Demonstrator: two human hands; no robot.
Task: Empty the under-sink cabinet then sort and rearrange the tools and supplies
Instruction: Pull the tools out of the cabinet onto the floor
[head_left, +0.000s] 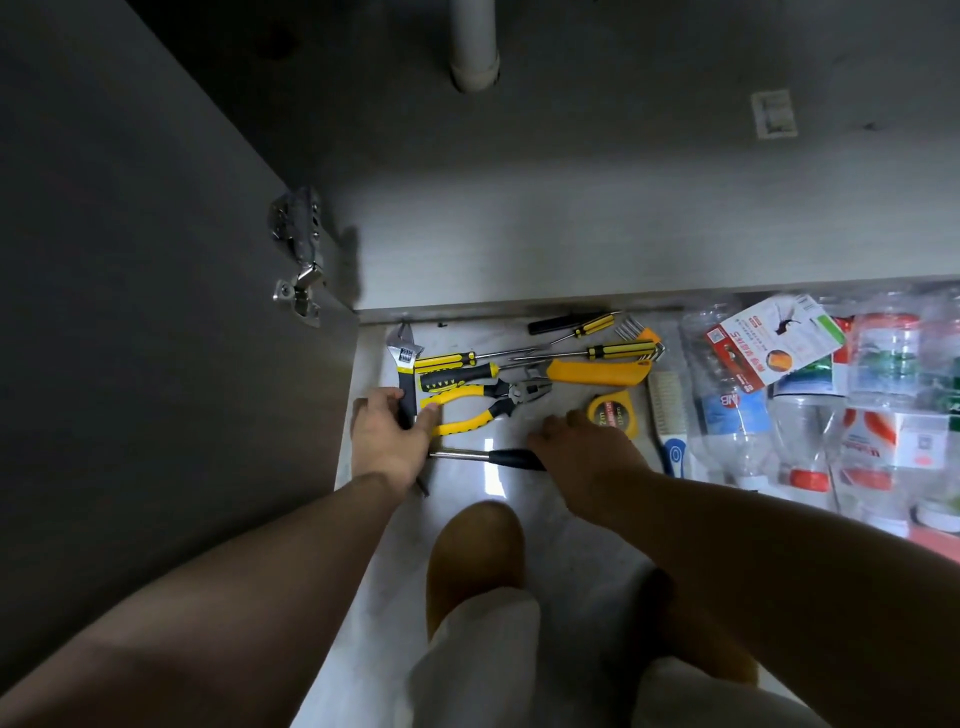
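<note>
Tools lie on the pale floor in front of the open cabinet (571, 249). My left hand (387, 441) grips the black handle of an adjustable wrench (404, 358), whose jaw points toward the cabinet. Yellow-handled pliers (483, 402) lie just right of it. My right hand (587, 457) rests over the black handle of a metal-shafted tool (478, 456), fingers reaching to a yellow tape measure (610, 408). Yellow-and-black screwdrivers (587, 353) and a yellow-handled saw (597, 371) lie nearer the cabinet edge.
The cabinet door (156, 312) stands open at left with its hinge (298, 254). A white drain pipe (475, 47) comes down inside. Several plastic bottles (737, 410), a brush (667, 410) and packets (769, 340) crowd the floor at right. My slippered feet (472, 551) are below.
</note>
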